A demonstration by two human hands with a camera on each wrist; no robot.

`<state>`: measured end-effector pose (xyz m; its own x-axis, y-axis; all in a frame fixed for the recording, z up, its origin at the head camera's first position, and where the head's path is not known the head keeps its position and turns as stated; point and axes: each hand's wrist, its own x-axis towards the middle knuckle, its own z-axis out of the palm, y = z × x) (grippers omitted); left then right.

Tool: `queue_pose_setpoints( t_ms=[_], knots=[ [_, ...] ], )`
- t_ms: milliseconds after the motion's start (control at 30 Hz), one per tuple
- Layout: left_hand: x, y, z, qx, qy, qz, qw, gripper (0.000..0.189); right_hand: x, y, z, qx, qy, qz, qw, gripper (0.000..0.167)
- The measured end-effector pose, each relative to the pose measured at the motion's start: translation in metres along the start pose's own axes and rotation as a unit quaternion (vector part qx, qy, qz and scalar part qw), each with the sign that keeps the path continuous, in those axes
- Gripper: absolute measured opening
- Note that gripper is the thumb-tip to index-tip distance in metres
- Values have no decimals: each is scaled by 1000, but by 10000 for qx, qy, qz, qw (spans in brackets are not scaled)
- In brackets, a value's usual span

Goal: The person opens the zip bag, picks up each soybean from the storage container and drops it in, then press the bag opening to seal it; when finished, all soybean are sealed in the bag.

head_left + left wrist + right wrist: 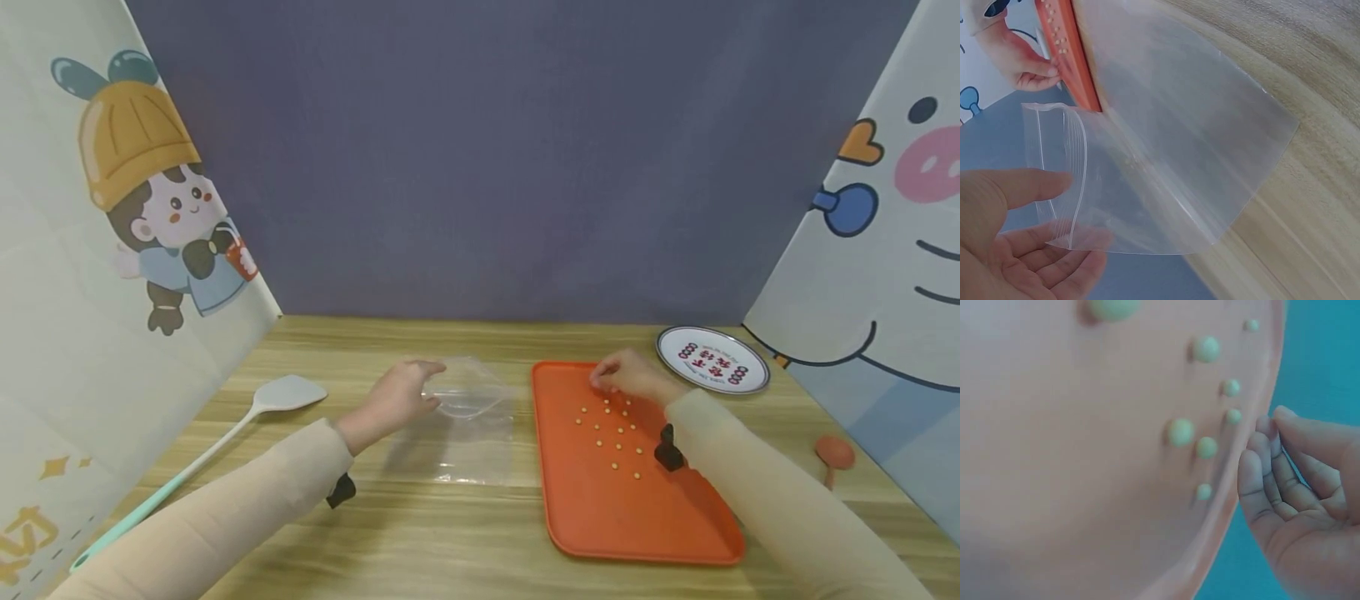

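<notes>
Many small pale round beads (pixel 620 431) on orange-red rectangular tray (pixel 637 521)

White-and-mint spatula (pixel 288 393): left edge of wooden table (pixel 420 550). Left hand (pixel 393 402): thumb and fingers wide apart at gaping mouth of clear plastic zip bag (pixel 476 450), beside tray's left edge. Right hand (pixel 632 375): tray's far edge, fingertips narrowed together; cannot tell if holding anything. Round white red-lettered plate (pixel 712 358): table's far right corner. Reddish spoon (pixel 835 452): right edge.

Soft, even light glints on the clear bag (pixel 480 446); the right wrist view looks hazy.
</notes>
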<state>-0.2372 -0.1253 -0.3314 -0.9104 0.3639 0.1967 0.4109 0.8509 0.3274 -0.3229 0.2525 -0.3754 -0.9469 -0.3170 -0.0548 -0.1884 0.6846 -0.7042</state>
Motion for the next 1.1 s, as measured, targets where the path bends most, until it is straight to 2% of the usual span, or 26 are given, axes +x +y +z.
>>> queue_pose_setpoints(
  t_ms=[367, 700, 1000, 1100],
  knots=[
    [1, 0, 3, -61, -16, -86, 9999, 54, -4, -34, -4, 201, 120, -241, 9994, 36],
    [1, -1, 4, -66, 25, -88, 9999, 54, 1, -78, 7, 562, 218, -669, 9959, 26],
    [0, -1, 5, -164, 46, -81, 9998, 53, 6, -114, 32, 1321, -104, -909, 9870, 26],
    [0, -1, 5, -198, 44, -92, 9998, 53, 9, -125, 40, 1347, -199, -1029, 9853, 25]
  ],
)
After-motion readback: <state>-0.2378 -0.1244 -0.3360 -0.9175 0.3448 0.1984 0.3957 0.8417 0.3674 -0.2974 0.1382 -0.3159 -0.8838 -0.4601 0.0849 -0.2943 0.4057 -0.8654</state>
